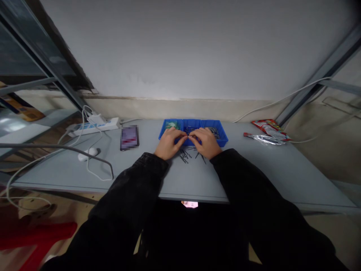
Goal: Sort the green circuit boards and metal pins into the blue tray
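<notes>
My left hand and my right hand meet over the grey table, just in front of a blue tray with three compartments. The fingertips of both hands are pinched together on a small thin metal part, too small to name. Several small dark metal pins lie loose on the table under and between my hands. The tray's left compartment holds something green; the right one holds small metal parts.
A phone lies left of the tray. Further left are a white power strip with cables, and white earbuds. Red and silver foil packets lie at the right. A red stool stands at lower left.
</notes>
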A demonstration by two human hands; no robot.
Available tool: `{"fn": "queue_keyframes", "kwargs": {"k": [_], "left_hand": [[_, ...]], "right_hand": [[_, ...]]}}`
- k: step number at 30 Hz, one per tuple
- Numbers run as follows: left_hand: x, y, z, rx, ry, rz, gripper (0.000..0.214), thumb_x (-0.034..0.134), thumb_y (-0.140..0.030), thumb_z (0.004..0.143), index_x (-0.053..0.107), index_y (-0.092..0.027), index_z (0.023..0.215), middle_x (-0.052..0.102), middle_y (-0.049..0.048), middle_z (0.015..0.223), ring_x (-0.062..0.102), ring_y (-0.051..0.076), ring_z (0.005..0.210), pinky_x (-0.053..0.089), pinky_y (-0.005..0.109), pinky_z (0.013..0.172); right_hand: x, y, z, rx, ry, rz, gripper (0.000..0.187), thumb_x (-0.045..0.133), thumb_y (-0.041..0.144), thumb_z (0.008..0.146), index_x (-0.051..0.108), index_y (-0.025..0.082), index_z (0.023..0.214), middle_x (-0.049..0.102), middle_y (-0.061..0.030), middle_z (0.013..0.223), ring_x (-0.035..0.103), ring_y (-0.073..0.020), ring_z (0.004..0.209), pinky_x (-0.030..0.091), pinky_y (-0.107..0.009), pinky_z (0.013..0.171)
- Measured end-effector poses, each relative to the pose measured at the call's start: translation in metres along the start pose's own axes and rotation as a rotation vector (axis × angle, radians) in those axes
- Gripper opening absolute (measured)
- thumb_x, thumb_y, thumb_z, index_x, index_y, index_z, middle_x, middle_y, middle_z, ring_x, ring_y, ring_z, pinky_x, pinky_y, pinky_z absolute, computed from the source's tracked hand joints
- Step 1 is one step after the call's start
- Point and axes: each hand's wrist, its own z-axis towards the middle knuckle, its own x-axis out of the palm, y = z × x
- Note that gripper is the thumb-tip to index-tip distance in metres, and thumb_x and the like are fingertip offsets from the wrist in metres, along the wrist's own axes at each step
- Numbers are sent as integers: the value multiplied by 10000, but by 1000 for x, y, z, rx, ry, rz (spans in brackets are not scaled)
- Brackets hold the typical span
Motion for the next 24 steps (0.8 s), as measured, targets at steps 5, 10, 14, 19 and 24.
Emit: {"fn": "queue_keyframes", "kwargs": {"k": [5,10,14,19,24], "left_hand": [[0,-1,0,-7,0,-6,239,536,-355,1007,709,-191,1000,681,39,900,573,197,874,437,390,909],[-1,-1,0,5,0,-6,229,537,-344,1005,708,-192,997,681,35,893,579,196,873,441,389,899],[-1,-2,0,-5,14,7,236,528,-347,1008,706,-192,1007,687,43,909,583,201,891,442,398,912],[-2,-2,0,-12,10,3,238,535,-350,1005,707,-185,1006,687,42,906,584,201,884,443,397,917],[-1,-1,0,-13,14,8,238,542,-345,1003,714,-181,1009,678,46,900,582,203,881,450,403,913]], "right_hand": [[0,-1,0,-2,1,2,175,500,270,998,640,206,914,702,-37,855,573,-208,824,352,-365,798],[0,0,0,-9,-7,-4,169,504,268,998,634,208,908,694,-30,838,569,-207,815,352,-361,794],[0,0,0,-3,-4,-4,169,502,270,1000,631,213,906,693,-30,842,567,-211,823,352,-365,798],[0,-1,0,-21,-6,-5,152,508,252,998,630,209,918,705,-35,869,573,-212,831,350,-361,795],[0,0,-1,-18,-2,-7,161,504,260,1000,631,205,917,704,-36,865,567,-210,827,345,-360,795]]}}
